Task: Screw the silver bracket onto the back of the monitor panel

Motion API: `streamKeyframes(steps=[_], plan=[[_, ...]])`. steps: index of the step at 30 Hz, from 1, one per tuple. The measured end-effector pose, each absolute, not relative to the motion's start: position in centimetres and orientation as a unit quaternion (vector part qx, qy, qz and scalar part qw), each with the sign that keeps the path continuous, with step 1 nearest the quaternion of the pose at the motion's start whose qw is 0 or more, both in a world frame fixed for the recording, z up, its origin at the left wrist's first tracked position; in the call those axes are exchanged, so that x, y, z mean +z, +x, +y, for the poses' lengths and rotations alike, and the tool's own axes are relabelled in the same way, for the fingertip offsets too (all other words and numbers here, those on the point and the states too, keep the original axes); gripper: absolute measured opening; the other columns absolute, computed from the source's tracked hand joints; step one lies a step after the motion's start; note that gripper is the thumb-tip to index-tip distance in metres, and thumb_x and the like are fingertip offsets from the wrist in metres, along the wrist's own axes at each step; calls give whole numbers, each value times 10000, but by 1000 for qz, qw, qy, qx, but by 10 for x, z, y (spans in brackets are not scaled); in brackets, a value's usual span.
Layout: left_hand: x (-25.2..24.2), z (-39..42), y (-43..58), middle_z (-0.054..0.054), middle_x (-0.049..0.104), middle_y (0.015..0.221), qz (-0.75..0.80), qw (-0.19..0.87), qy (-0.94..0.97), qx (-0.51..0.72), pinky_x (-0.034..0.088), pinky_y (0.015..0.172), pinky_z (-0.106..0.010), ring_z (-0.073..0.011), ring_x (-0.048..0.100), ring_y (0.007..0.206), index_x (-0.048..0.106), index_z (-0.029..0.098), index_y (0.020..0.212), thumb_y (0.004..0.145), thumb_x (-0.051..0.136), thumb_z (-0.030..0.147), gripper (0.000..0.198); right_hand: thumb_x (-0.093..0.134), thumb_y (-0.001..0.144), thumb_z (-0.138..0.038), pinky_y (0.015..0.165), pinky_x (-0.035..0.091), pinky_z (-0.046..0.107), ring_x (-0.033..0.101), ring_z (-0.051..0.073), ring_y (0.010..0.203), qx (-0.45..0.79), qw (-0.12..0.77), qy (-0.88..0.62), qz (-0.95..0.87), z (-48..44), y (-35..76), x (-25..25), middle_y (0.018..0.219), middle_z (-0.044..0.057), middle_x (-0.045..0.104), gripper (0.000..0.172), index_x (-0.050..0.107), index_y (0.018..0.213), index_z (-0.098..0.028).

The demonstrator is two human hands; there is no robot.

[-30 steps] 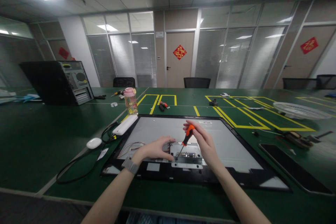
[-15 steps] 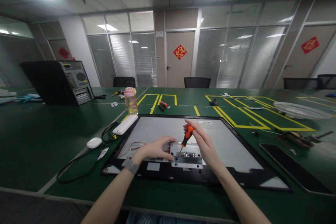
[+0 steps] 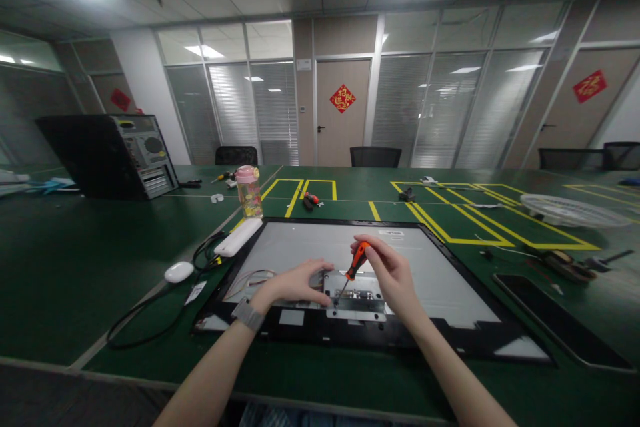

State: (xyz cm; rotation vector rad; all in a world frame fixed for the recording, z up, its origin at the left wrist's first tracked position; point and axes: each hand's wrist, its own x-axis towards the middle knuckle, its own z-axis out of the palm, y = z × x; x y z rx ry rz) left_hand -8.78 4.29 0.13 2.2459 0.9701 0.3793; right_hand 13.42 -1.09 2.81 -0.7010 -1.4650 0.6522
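An orange and black screwdriver [image 3: 359, 259] slants down to the left, its tip at the lower left of a silver metal bracket [image 3: 357, 313]. My right hand [image 3: 393, 270] is closed on the handle, thumb and fingers pinching it. On the bracket's left edge, my left hand [image 3: 300, 281] rests with thumb and fingers spread apart, palm down. The bracket lies near the front edge of a flat display panel [image 3: 295, 240], face unclear, with a grey back and black frame. Thin wires [image 3: 250, 278] run out beside my left hand.
Left of the panel are a white power strip [image 3: 241, 237], black cable [image 3: 145, 337], white mouse-like object [image 3: 179, 271] and pink-lidded bottle [image 3: 249, 190]. A black computer case [image 3: 95, 157] stands far left. To the right lie a dark phone-like slab [image 3: 560, 320] and a white oval ring [image 3: 575, 211].
My right hand's fingers have curled from stretched along the handle to a pinching hold on the screwdriver. The left hand and the panel stay in place.
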Motion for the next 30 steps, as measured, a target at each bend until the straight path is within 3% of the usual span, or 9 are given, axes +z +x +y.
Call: streamKeyframes(steps=[5, 8, 10, 14, 17, 20, 23, 26, 30], plan=[[1, 43, -88, -72, 487, 1359, 377, 328, 854, 143, 322, 1075, -380, -287, 434, 1265, 473, 257, 1333, 663, 772, 470, 763, 728, 753, -298, 689, 499, 298, 610, 174, 732, 251, 680, -310, -615, -8, 134, 27, 776, 8, 615, 104, 696, 828, -233], [3, 42, -87, -63, 498, 1356, 376, 326, 855, 144, 331, 1068, -375, -289, 434, 1272, 482, 265, 1326, 669, 770, 453, 742, 724, 758, -318, 630, 497, 285, 598, 157, 666, 288, 672, -299, -614, -9, 134, 29, 758, -1, 599, 103, 704, 817, -236], [4, 41, -87, -65, 498, 1359, 378, 324, 855, 143, 329, 1070, -375, -290, 431, 1276, 480, 263, 1330, 671, 769, 447, 743, 676, 806, -354, 672, 515, 309, 629, 175, 717, 330, 650, -296, -618, -9, 136, 29, 819, 19, 642, 164, 717, 922, -244], [5, 40, -87, -69, 497, 1351, 376, 325, 855, 146, 345, 1062, -370, -278, 458, 1246, 480, 258, 1328, 676, 761, 444, 734, 565, 895, -388, 904, 478, 414, 642, 232, 969, 400, 626, -267, -614, -5, 138, 25, 992, 62, 704, 295, 659, 1141, -258], [4, 41, -87, -65, 499, 1344, 374, 323, 857, 147, 344, 1063, -372, -277, 458, 1243, 476, 262, 1329, 676, 759, 444, 735, 571, 887, -413, 929, 464, 431, 633, 242, 993, 418, 628, -253, -605, -1, 139, 20, 1033, 74, 698, 271, 690, 1067, -249], [2, 43, -87, -66, 493, 1361, 370, 321, 860, 145, 330, 1070, -378, -289, 439, 1263, 480, 264, 1327, 670, 763, 462, 742, 648, 832, -412, 849, 500, 376, 632, 214, 913, 402, 632, -261, -609, 0, 139, 20, 1010, 54, 674, 213, 720, 959, -256], [2, 44, -87, -73, 497, 1353, 368, 322, 860, 145, 336, 1062, -379, -291, 446, 1253, 484, 257, 1322, 665, 769, 470, 748, 631, 851, -392, 824, 507, 365, 636, 204, 886, 415, 624, -260, -609, -2, 139, 22, 964, 46, 675, 226, 692, 1029, -267], [3, 42, -87, -75, 501, 1337, 366, 323, 860, 148, 350, 1050, -377, -284, 464, 1229, 484, 255, 1321, 672, 767, 459, 737, 580, 886, -396, 890, 486, 407, 634, 230, 974, 449, 617, -241, -599, -4, 139, 25, 981, 59, 688, 242, 661, 1072, -266], [3, 42, -87, -72, 506, 1333, 361, 321, 863, 151, 342, 1057, -373, -274, 462, 1232, 486, 258, 1318, 678, 767, 447, 724, 611, 861, -406, 884, 495, 395, 633, 229, 968, 449, 621, -222, -603, -5, 137, 26, 1022, 54, 655, 185, 703, 906, -252]])
